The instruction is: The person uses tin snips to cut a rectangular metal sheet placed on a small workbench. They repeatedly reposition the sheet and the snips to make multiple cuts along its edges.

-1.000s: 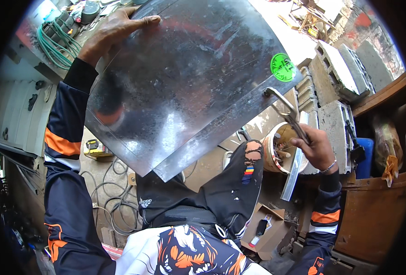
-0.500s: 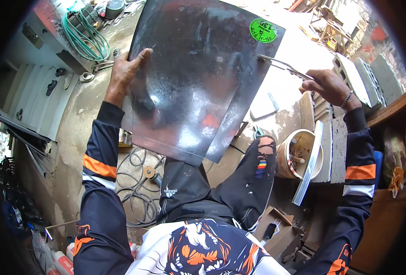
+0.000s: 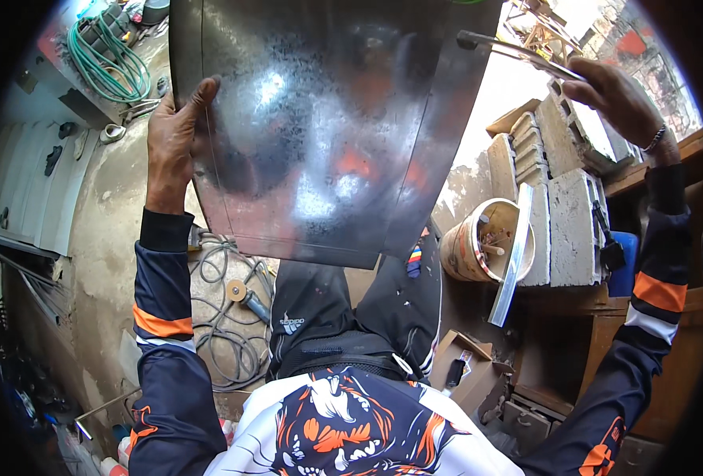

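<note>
A: Where is the metal sheet (image 3: 328, 143)?

B: Held up in front of the person, its lower edge over the dark trousers (image 3: 312, 309). The left hand (image 3: 173, 147) grips the sheet's left edge, thumb on the face, fingers hidden behind.

A: And the right hand (image 3: 617, 103)?

B: Out beyond the sheet's right edge, closed on the handles of a metal hand tool (image 3: 518, 54). The tool's dark head overlaps that edge; I can't tell whether it bites.

A: Which step would you call this?

B: Handling the sheet by its margins, I'd say: 1 hand supports, the other brings the tool to the edge. Thin lines run along 3 of the sheet's sides. The next move seems to call for a steady left hand and the tool head lined up with the right edge.

A: What about room?

B: Floor (image 3: 129, 206) shows left of the sheet, so that side looks freer, though a cable (image 3: 224, 357) and an angle grinder (image 3: 250, 303) lie below its lower left corner. Below the sheet's right side stand a bucket (image 3: 462, 252), a metal strip (image 3: 514, 254) across it, and concrete blocks (image 3: 574, 230) further right; swinging there looks tighter. The sheet's top edge runs out of view, and its lower edge could catch the trousers.
</note>
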### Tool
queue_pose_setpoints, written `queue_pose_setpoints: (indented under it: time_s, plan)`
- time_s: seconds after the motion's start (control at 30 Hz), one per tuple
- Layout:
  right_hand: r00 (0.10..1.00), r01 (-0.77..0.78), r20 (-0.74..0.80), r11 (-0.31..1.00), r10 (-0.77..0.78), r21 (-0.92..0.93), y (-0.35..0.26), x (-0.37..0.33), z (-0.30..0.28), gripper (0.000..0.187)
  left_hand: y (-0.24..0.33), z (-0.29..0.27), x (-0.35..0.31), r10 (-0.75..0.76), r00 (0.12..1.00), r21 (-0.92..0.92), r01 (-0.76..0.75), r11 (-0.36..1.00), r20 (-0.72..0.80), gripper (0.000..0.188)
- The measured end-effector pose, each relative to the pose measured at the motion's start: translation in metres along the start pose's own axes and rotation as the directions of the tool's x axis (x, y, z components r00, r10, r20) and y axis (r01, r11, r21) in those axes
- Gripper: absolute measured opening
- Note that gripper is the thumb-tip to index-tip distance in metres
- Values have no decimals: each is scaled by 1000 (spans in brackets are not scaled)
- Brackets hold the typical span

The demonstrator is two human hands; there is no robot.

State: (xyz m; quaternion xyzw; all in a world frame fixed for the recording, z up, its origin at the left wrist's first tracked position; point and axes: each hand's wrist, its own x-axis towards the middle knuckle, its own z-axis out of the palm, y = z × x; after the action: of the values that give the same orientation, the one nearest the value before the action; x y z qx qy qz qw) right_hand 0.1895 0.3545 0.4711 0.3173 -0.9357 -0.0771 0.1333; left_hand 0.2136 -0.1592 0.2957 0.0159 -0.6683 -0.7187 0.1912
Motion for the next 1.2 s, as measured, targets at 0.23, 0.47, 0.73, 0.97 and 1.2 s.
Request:
queue_pose_setpoints:
  time_s: [0.23,0.47,0.73,0.97,1.2]
  plan:
    - [966,-209,143,976,217,-68,17,-34,-32,59,-20,47,-13,29,999,-185,-22,982,33,36]
    - [941,-302,186,949,282,88,25,-69,-3,61,-58,79,-26,-24,999,-177,30,984,38,33]
    - [962,-252,152,955,228,159,7,-96,-18,56,-34,61,-4,-152,886,-24,180,983,438,59]
    - [954,-260,185,959,237,110,-10,-115,-19,60,10,89,7,-102,934,4,108,994,343,48]
    - [937,-327,106,942,334,-74,-39,-131,-11,56,18,103,-21,-11,981,-33,17,999,191,25]
